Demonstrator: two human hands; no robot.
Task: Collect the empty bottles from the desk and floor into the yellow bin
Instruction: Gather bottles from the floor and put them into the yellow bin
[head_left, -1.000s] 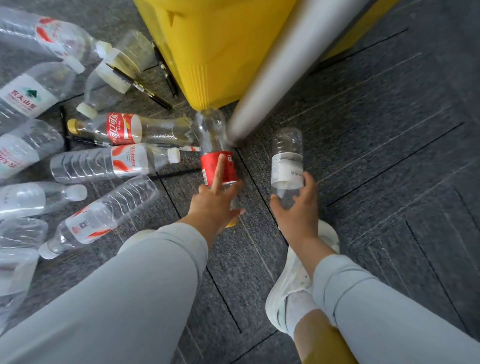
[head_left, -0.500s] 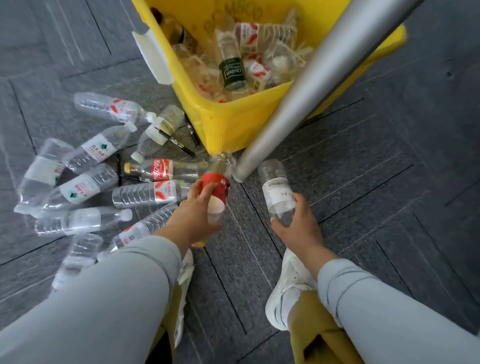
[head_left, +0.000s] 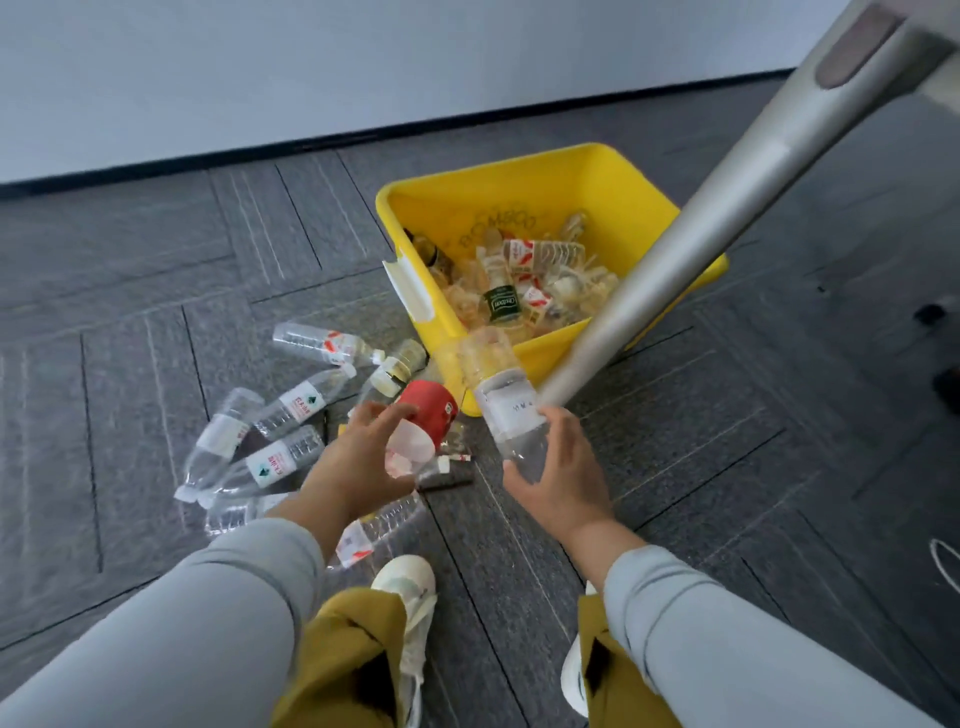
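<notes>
My left hand (head_left: 358, 462) grips a clear bottle with a red label (head_left: 423, 415), lifted off the floor and tilted toward the yellow bin (head_left: 524, 184). My right hand (head_left: 558, 478) holds a clear bottle with a white label (head_left: 506, 400), its base pointing at the bin's near rim. The bin stands on the carpet ahead and holds several empty bottles (head_left: 519, 280). Several more clear bottles (head_left: 291, 415) lie on the floor left of the bin.
A thick grey desk leg (head_left: 691, 228) slants across the bin's right side down to the floor beside my right-hand bottle. My white shoes (head_left: 410, 587) and mustard trousers are below. A wall with dark skirting runs behind.
Both hands have lifted their bottles off the floor and raised them toward the bin. My view has risen and pulled back, so the whole bin and the wall show.
</notes>
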